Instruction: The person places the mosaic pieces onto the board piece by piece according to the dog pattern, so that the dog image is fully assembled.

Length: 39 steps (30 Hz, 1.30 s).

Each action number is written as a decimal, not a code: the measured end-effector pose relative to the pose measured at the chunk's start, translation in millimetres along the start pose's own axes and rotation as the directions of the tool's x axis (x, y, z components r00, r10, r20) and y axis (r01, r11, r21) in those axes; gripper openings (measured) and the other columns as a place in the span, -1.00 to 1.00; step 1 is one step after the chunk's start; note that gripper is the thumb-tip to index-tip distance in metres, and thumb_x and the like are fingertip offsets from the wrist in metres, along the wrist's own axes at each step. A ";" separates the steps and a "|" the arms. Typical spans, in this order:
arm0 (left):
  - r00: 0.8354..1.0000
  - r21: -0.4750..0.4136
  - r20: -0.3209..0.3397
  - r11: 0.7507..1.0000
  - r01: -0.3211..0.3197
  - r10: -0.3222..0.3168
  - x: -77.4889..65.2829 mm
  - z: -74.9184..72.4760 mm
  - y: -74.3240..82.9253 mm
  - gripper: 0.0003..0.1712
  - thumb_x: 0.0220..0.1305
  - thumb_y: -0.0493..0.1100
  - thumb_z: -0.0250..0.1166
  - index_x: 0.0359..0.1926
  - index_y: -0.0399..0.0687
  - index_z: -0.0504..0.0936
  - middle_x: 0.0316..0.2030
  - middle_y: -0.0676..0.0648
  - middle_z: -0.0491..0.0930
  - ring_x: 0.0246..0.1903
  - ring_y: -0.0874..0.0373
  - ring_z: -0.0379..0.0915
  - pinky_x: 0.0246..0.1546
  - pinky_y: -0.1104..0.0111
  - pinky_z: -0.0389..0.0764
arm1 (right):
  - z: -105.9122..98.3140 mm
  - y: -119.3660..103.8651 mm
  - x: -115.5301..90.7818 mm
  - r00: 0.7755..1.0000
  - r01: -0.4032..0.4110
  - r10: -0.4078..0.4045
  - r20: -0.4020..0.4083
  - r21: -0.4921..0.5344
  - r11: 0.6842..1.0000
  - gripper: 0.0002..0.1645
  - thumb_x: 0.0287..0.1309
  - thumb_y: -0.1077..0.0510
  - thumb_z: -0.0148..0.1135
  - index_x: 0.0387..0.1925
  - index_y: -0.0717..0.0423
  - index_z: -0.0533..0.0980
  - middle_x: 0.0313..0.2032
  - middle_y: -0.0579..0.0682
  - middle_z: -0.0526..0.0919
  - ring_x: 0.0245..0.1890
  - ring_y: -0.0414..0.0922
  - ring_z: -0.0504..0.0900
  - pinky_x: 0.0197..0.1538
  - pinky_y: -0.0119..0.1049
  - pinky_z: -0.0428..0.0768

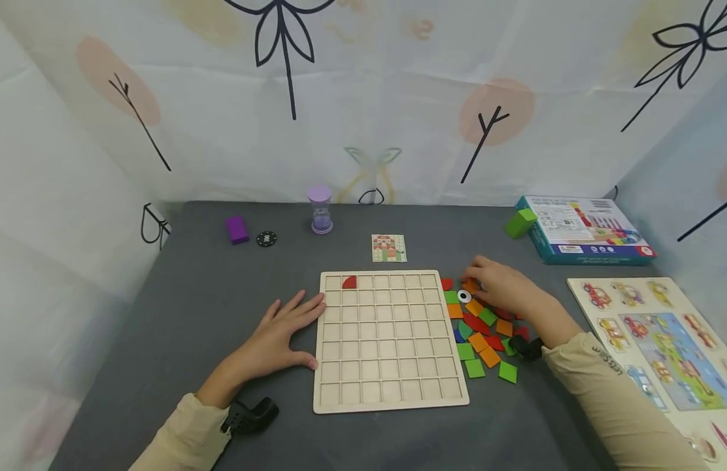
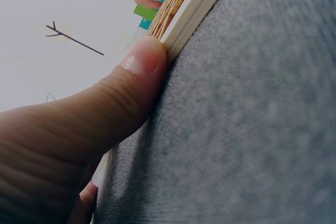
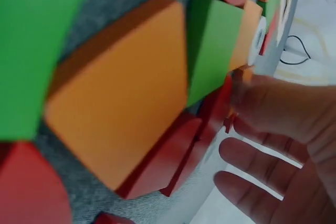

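Note:
A wooden grid board (image 1: 393, 340) lies on the grey table, with one red quarter-round tile (image 1: 350, 282) in its top row. My left hand (image 1: 287, 330) is spread at the board's left edge; its thumb (image 2: 144, 59) presses the side of the board in the left wrist view. My right hand (image 1: 505, 284) reaches over the far end of a heap of coloured tiles (image 1: 478, 342) to the right of the board. Thumb and forefinger pinch an orange tile (image 1: 471, 286) there, while the other fingers (image 3: 247, 156) are loosely bent.
A small pattern card (image 1: 389, 248) lies behind the board. Farther back are a purple sand timer (image 1: 321, 212), a black round chip (image 1: 266, 239) and a purple block (image 1: 237, 230). At the right stand a green block (image 1: 520, 223), a game box (image 1: 593, 229) and a picture puzzle (image 1: 640, 307).

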<state>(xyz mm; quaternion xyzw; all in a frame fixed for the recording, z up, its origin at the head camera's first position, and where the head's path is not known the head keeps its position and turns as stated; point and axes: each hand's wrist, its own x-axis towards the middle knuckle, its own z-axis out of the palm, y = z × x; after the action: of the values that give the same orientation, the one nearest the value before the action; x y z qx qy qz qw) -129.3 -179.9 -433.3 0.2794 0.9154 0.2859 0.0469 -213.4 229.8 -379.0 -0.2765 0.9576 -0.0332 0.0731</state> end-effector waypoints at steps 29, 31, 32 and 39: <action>1.000 -0.002 0.010 1.000 -0.015 0.015 1.1 1.4 0.6 0.11 -0.24 0.30 0.31 0.35 0.06 0.07 0.35 0.05 -0.03 0.34 -0.05 -0.28 0.18 -0.12 -0.34 | 1.8 -129.4 94.5 0.990 0.120 -0.115 -0.087 0.059 0.991 -0.77 0.00 0.05 0.24 -0.23 -0.07 0.60 -0.29 -0.15 0.54 -0.31 -0.23 0.50 -0.36 -0.30 0.50; 1.000 0.000 0.014 1.000 -0.014 0.014 1.4 1.5 0.5 0.10 -0.21 0.29 0.31 0.35 0.07 0.06 0.35 0.06 -0.04 0.35 -0.05 -0.29 0.18 -0.12 -0.34 | 3.3 -129.8 95.2 0.986 0.138 -0.133 -0.101 0.044 0.989 -0.77 -0.02 0.06 0.26 -0.25 -0.06 0.61 -0.29 -0.14 0.55 -0.30 -0.22 0.51 -0.34 -0.31 0.51; 1.000 0.000 0.017 1.000 -0.013 0.013 1.4 1.3 0.6 0.09 -0.20 0.28 0.31 0.35 0.07 0.05 0.35 0.06 -0.04 0.35 -0.05 -0.29 0.18 -0.12 -0.34 | 4.3 -129.7 95.5 0.985 0.144 -0.139 -0.107 0.043 0.989 -0.78 -0.02 0.07 0.26 -0.25 -0.06 0.61 -0.29 -0.14 0.55 -0.31 -0.22 0.51 -0.34 -0.30 0.51; 0.999 -0.014 0.032 1.000 0.004 -0.004 1.6 -1.1 2.2 0.08 -0.18 0.24 0.32 0.35 0.08 0.05 0.35 0.06 -0.05 0.35 -0.04 -0.31 0.18 -0.11 -0.36 | 6.3 -131.9 98.1 0.985 0.126 -0.119 -0.122 0.058 0.990 -0.80 -0.04 0.09 0.27 -0.28 -0.06 0.60 -0.29 -0.16 0.55 -0.29 -0.21 0.53 -0.34 -0.26 0.53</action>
<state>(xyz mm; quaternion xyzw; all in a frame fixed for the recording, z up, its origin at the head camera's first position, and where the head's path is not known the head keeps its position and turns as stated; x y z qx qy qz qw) -129.8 -178.1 -431.0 0.2818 0.9131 0.2876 0.0643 -225.3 65.8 -383.4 -0.3300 0.9399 -0.0852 0.0228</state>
